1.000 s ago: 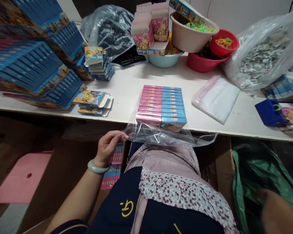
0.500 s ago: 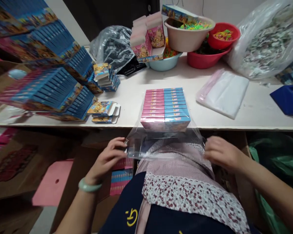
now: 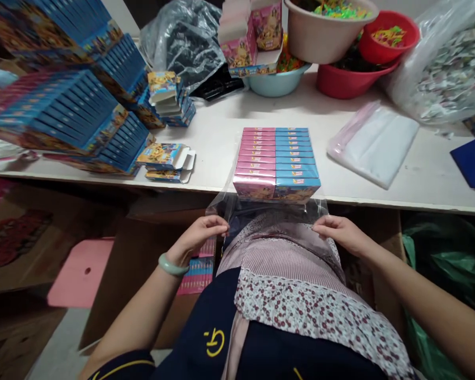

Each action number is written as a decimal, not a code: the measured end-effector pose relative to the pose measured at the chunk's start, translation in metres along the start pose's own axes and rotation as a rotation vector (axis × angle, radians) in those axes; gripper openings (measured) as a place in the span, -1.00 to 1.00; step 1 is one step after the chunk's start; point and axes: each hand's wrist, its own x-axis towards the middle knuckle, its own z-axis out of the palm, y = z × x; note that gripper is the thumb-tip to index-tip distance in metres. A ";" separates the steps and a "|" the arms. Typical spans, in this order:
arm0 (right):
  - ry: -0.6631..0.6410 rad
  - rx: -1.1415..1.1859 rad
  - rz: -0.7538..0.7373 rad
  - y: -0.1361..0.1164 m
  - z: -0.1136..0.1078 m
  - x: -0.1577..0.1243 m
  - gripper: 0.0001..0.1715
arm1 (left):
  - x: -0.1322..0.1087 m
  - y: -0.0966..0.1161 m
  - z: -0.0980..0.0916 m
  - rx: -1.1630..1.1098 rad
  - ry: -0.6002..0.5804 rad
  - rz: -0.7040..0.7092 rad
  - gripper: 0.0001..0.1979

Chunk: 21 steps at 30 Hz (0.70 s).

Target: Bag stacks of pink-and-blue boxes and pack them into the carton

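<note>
Clear plastic bag pinched at its mouth corners by left hand and right hand, block of pink and blue cardboard boxes seemingly inside; likely wanting an even, level pull.

1. One bag: clear, thin and crinkled. Its mouth is hanging off the table edge, and you are pinching it at both corners.
2. Stacked boxes: pink column left, blue column right, lying flat at the table's front edge, near end sitting at the bag's mouth.
</note>
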 end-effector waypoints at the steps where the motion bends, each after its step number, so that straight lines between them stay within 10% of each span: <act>1: 0.021 -0.026 -0.050 0.003 -0.003 0.003 -0.47 | 0.007 -0.009 -0.004 0.049 0.061 0.029 -0.81; 5: 0.072 0.027 -0.120 0.019 -0.015 0.025 -0.42 | 0.046 -0.037 -0.017 0.168 0.184 0.190 -0.77; 14: 0.051 0.387 -0.204 0.028 0.001 0.042 -0.48 | 0.075 -0.033 -0.020 -0.174 -0.060 0.176 -0.83; 21: 0.216 0.682 -0.250 -0.061 -0.003 0.054 -0.60 | 0.077 0.046 0.009 -0.503 0.071 0.351 -0.81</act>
